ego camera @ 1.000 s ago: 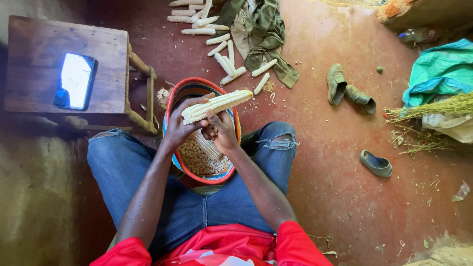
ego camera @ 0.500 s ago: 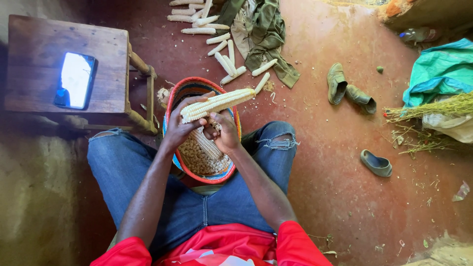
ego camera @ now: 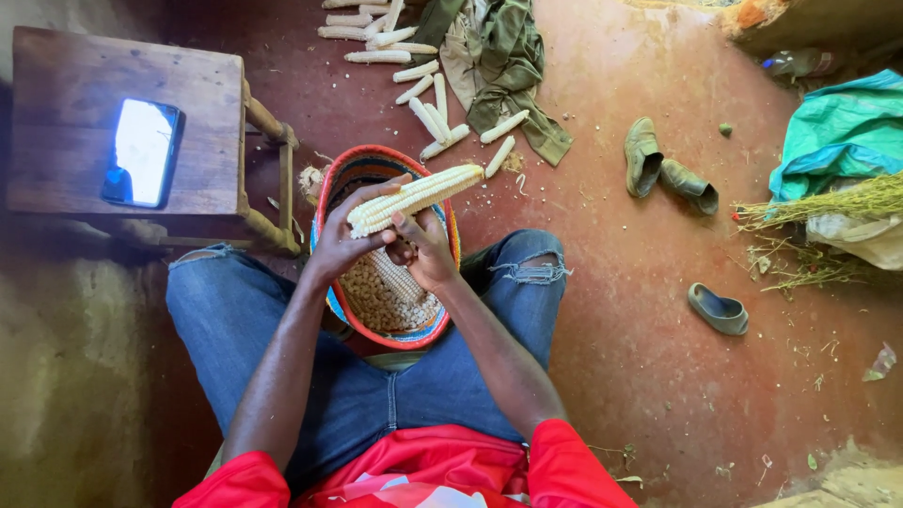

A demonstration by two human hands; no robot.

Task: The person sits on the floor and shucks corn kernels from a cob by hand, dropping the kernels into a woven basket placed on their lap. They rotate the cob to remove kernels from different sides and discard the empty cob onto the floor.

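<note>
Since a moment ago I've tilted the maize cob (ego camera: 416, 198) slightly, left hand (ego camera: 340, 246) and right hand (ego camera: 425, 252) both clenched on it above the woven basket (ego camera: 331, 188) of kernels.

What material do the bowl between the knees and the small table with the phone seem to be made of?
The bowl looks like woven fibre, matte: its rim shows coiled bands of red, orange and blue. The table looks like bare, worn wood: grain lines and plank joints show on its dull brown top, and its legs are rough.

We cannot see the basket's (ego camera: 331, 193) near rim behind our hands, and beyond the basket the cob pile (ego camera: 376, 28) is cut by the top edge.
</note>
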